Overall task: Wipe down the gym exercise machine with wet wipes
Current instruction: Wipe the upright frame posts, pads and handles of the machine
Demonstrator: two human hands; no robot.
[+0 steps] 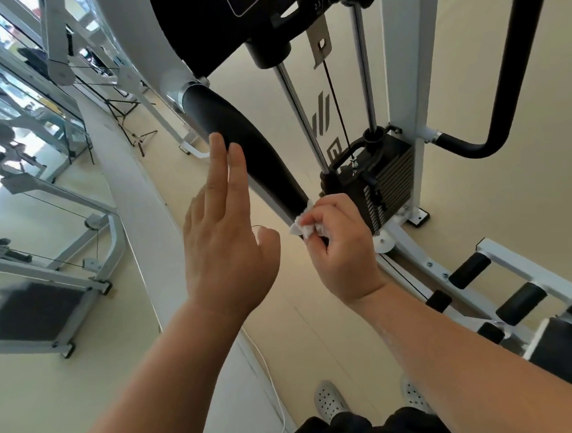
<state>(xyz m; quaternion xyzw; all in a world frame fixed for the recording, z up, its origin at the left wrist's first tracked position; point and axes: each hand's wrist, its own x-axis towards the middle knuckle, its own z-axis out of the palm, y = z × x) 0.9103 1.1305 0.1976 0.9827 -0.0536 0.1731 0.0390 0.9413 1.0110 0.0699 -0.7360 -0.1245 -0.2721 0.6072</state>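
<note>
Grey clogs (330,401): nearest of all, on the beige floor well below the black grip (250,141), toes toward the machine (403,75).
White cable (276,401): trails over the floor, below the grip and left of the clogs.
Left hand (226,250): held up flat with fingers straight and together, thumb out, holding nothing. Two fingertips reach the grip's left edge; I can't tell whether they touch it.
Right hand (343,246): fingers curled, pinching the wipe at the grip's lower end.
Wet wipe (303,227): white and crumpled, bunched between thumb and fingers, pressed to the grip's lowest tip.
Black grip: a thick padded bar, slanting from its chrome collar at upper left down to the right.
Weight stack (389,180): dark plates just behind and right of the grip's lower end, riding on two chrome rods inside the white frame.
Foam rollers (517,302): black, on white bars, lower right of the grip.
Mirror (23,165): far left of the grip, reflecting other white machines.
</note>
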